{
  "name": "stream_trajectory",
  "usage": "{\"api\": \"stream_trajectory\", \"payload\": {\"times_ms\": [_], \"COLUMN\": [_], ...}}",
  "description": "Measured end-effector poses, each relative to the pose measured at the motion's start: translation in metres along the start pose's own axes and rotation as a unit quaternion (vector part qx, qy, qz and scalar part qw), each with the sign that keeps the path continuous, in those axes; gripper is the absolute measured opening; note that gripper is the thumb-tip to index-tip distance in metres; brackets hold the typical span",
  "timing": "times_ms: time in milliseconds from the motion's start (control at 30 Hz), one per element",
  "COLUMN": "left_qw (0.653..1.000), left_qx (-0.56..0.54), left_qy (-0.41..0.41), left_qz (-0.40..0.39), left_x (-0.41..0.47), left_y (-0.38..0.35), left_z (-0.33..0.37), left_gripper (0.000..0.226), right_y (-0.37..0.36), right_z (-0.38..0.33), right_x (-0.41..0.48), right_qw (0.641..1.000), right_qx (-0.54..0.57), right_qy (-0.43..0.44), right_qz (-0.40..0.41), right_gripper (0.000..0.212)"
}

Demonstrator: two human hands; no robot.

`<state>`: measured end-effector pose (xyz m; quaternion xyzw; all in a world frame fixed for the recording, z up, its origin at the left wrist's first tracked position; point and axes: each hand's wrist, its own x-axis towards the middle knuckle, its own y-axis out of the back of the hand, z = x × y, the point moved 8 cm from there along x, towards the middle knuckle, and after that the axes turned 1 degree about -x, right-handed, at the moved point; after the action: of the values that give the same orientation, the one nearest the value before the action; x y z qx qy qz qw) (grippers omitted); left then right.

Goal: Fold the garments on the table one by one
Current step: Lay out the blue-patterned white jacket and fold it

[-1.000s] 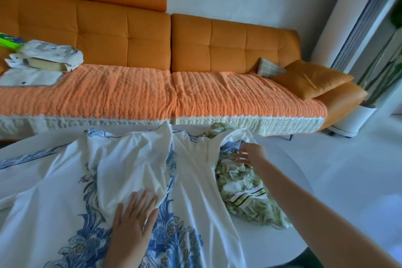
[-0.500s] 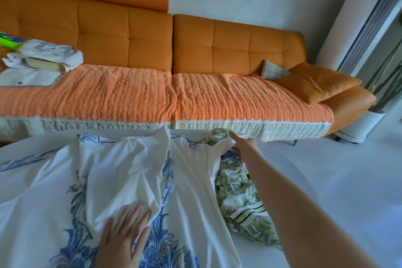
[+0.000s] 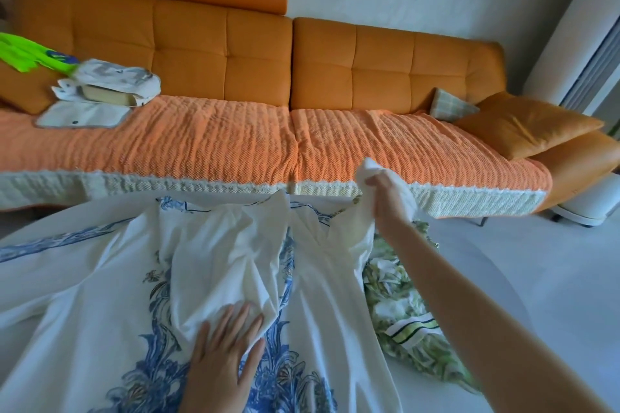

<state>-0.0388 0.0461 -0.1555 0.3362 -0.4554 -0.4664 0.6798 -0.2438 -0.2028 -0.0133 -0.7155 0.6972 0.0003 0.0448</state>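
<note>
White garment (image 3: 100, 295) spread on tabletop (image 3: 476, 278). Far edge gripped, lifted by right hand (image 3: 385, 203); left hand (image 3: 223, 355) pressed flat, fingers straight, on fold. Edge best drawn taut, laid inward, crease pinned.

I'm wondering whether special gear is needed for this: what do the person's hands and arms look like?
No gear shows. The left hand and the right hand are bare: no gloves, rings or watch visible. The right forearm is uncovered to the frame's edge, no sleeve in sight. Of the left arm only the bare wrist shows.
</note>
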Motion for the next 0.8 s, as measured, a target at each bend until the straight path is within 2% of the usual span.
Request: {"api": "stream_trajectory", "payload": {"times_ms": [33, 67, 100, 133, 167, 200, 233, 300, 333, 400, 467, 533, 600, 667, 700, 767, 800], "left_qw": [1.000, 1.000, 1.000, 0.999, 0.998, 0.996, 0.994, 0.983, 0.973, 0.947, 0.919, 0.909, 0.925, 0.949, 0.963, 0.978, 0.978], "left_qx": [-0.001, -0.005, -0.018, -0.036, -0.057, -0.078, -0.104, -0.174, -0.218, -0.304, -0.359, -0.356, -0.286, -0.207, -0.167, -0.089, -0.051], "left_qy": [-0.001, -0.002, 0.000, 0.007, 0.018, 0.031, 0.043, 0.058, 0.064, 0.077, 0.093, 0.120, 0.141, 0.165, 0.177, 0.188, 0.192], "left_qz": [0.003, 0.002, -0.005, -0.015, -0.022, -0.022, -0.017, 0.018, 0.030, 0.065, 0.132, 0.178, 0.204, 0.170, 0.120, -0.002, -0.059], "left_x": [-0.001, -0.001, -0.001, 0.000, 0.000, 0.001, 0.000, -0.002, -0.003, -0.003, 0.000, 0.011, 0.028, 0.047, 0.054, 0.057, 0.054], "left_y": [0.000, 0.000, 0.000, 0.001, 0.001, 0.004, 0.006, 0.013, 0.017, 0.035, 0.061, 0.088, 0.109, 0.111, 0.103, 0.076, 0.062], "left_z": [0.000, 0.001, 0.003, 0.004, 0.004, 0.003, 0.003, -0.001, -0.003, 0.000, -0.003, -0.013, -0.035, -0.062, -0.074, -0.095, -0.104], "left_gripper": [0.047, 0.045, 0.044, 0.043, 0.043, 0.042, 0.041, 0.041, 0.041, 0.036, 0.042, 0.044, 0.035, 0.031, 0.033, 0.040, 0.043], "right_y": [-0.026, -0.055, -0.083, -0.106, -0.121, -0.128, -0.129, -0.123, -0.119, -0.111, -0.102, -0.094, -0.089, -0.086, -0.086, -0.085, -0.083], "right_z": [-0.007, -0.004, 0.007, 0.030, 0.062, 0.090, 0.108, 0.120, 0.118, 0.118, 0.121, 0.122, 0.120, 0.120, 0.122, 0.125, 0.127], "right_x": [-0.017, -0.038, -0.061, -0.081, -0.095, -0.105, -0.111, -0.109, -0.106, -0.103, -0.101, -0.095, -0.089, -0.085, -0.084, -0.084, -0.082], "right_qw": [0.991, 0.958, 0.899, 0.821, 0.742, 0.679, 0.652, 0.672, 0.686, 0.674, 0.663, 0.697, 0.743, 0.757, 0.750, 0.732, 0.724], "right_qx": [-0.094, -0.200, -0.308, -0.403, -0.477, -0.531, -0.562, -0.564, -0.561, -0.583, -0.604, -0.590, -0.553, -0.544, -0.555, -0.581, -0.590], "right_qy": [0.070, 0.142, 0.209, 0.268, 0.296, 0.295, 0.265, 0.223, 0.219, 0.212, 0.187, 0.162, 0.139, 0.128, 0.124, 0.124, 0.126], "right_qz": [-0.069, -0.150, -0.232, -0.303, -0.366, -0.412, -0.434, -0.424, -0.409, -0.401, -0.400, -0.375, -0.350, -0.339, -0.338, -0.334, -0.333], "right_gripper": [0.015, 0.015, 0.017, 0.018, 0.018, 0.022, 0.031, 0.053, 0.056, 0.053, 0.051, 0.051, 0.057, 0.081, 0.089, 0.079, 0.081]}}
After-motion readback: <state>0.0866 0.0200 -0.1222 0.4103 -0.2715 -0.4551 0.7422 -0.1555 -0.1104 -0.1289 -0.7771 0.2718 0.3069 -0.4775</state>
